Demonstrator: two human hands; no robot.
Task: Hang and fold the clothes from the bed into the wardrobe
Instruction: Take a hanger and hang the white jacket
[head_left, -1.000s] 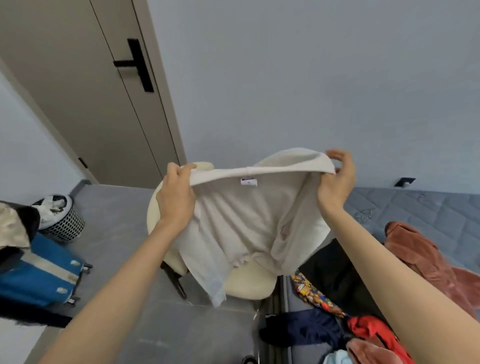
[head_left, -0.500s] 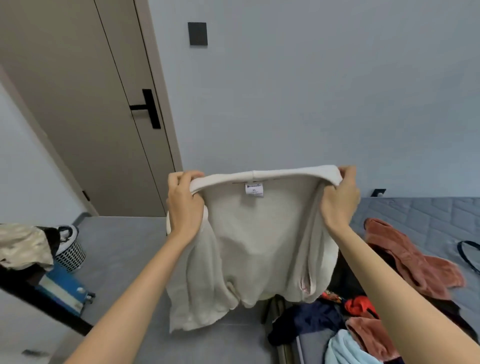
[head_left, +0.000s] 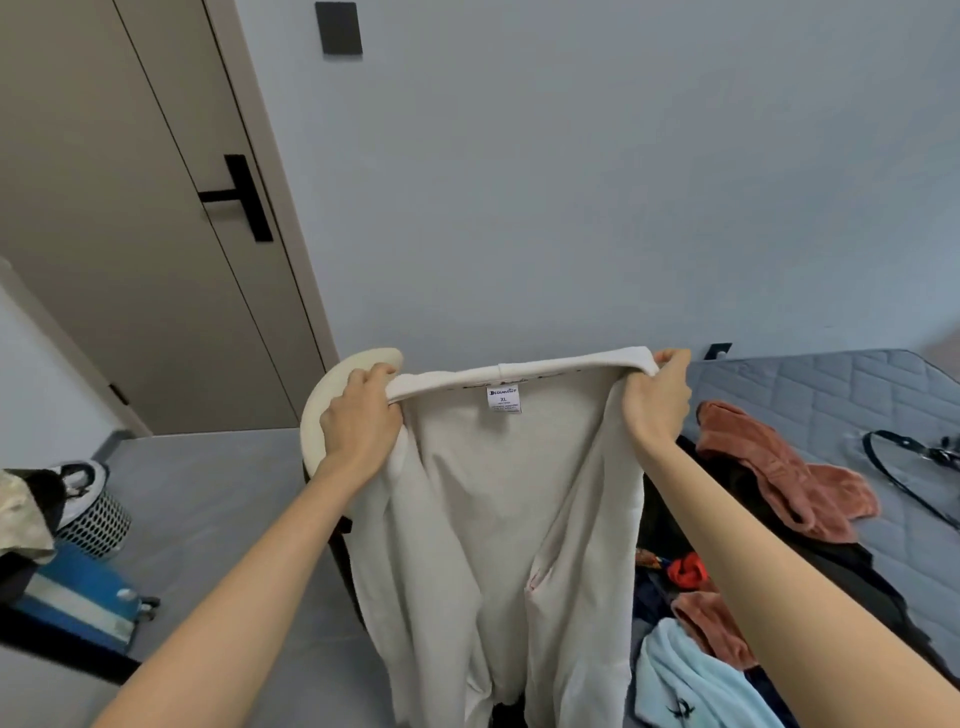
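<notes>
The cream top hung in the air between the person's two hands, well clear of the bed, its neckband pulled out into a taut line with the size label showing just below the middle. It looked a soft, thickish knit, light enough to carry, limp everywhere except along that stretched band, so I judged the band or the shoulder seams beside it the sensible places to take hold for a hanger or a fold. The body and sleeves drooped straight down below the hands in loose folds. The left hand had its fingers curled over one end of the band with bunched cloth in the fist, and the right hand pinched the other end, thumb under and fingers over. Both arms were stretched forward, nearly straight, the hands level and apart. Just behind the left hand stood the rounded back of a pale chair. Beyond and below the right hand, a rust-coloured garment lay on the bed, and a pale blue one lay nearer, under that forearm. No wardrobe showed.
</notes>
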